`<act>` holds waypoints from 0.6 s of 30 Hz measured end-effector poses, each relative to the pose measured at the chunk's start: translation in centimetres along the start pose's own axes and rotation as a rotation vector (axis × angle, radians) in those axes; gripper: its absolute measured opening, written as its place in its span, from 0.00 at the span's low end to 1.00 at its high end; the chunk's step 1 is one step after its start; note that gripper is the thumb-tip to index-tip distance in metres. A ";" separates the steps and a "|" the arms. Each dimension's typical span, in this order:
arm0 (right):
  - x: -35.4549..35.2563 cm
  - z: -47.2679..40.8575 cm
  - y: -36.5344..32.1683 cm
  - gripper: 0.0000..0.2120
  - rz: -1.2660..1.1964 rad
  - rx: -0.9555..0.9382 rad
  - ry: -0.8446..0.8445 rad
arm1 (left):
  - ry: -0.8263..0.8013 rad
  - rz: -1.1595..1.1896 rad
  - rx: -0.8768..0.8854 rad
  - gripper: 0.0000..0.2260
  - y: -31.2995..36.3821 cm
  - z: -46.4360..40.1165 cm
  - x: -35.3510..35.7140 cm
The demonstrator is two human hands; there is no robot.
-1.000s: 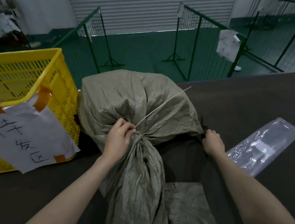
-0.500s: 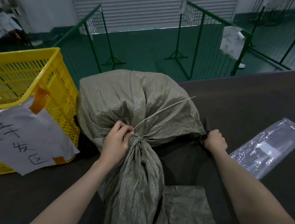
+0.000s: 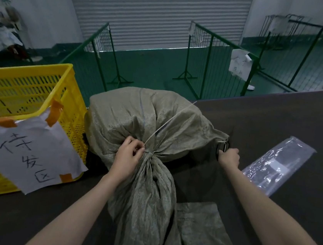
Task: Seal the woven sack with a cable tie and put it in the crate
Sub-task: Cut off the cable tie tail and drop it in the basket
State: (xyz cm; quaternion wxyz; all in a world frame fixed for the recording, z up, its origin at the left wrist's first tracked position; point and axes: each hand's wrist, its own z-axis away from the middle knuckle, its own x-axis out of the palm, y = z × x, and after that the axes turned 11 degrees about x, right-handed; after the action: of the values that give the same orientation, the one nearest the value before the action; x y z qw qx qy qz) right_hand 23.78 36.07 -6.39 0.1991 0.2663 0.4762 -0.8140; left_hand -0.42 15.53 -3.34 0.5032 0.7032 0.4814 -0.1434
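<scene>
Grey sack point(image 3: 136, 123) lies on the dark table point(image 3: 277, 119), just right of the yellow crate point(image 3: 25, 94). My left hand point(image 3: 127, 154) still pinches the tie point(image 3: 168, 123) at the neck. My right hand point(image 3: 230, 156) has closed on something black right of the sack, maybe scissors point(image 3: 223, 147). Cutting the tail comes next, I think. A plastic bag point(image 3: 276, 163) lies further right. Green fences point(image 3: 214, 54) stand behind on a green floor.

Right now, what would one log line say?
left hand: pinching cable tie at woven sack neck | right hand: gripping black tool | yellow crate: sack outside
</scene>
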 end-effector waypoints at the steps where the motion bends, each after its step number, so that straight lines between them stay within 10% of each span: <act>1: -0.2 0.7 -0.1 0.23 -0.031 -0.024 0.003 | -0.010 0.005 0.000 0.02 0.1 0.0 -0.2; 18: -1.8 12.9 0.6 0.07 -0.141 -0.645 -0.129 | 0.122 0.201 -0.103 0.05 2.7 2.2 -4.6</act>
State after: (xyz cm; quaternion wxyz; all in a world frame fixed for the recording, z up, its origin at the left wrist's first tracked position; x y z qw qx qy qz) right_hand 22.41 24.58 -0.44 0.2461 0.1041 0.7129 -0.6484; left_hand 0.16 11.10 0.34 0.5205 0.7284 0.4449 -0.0242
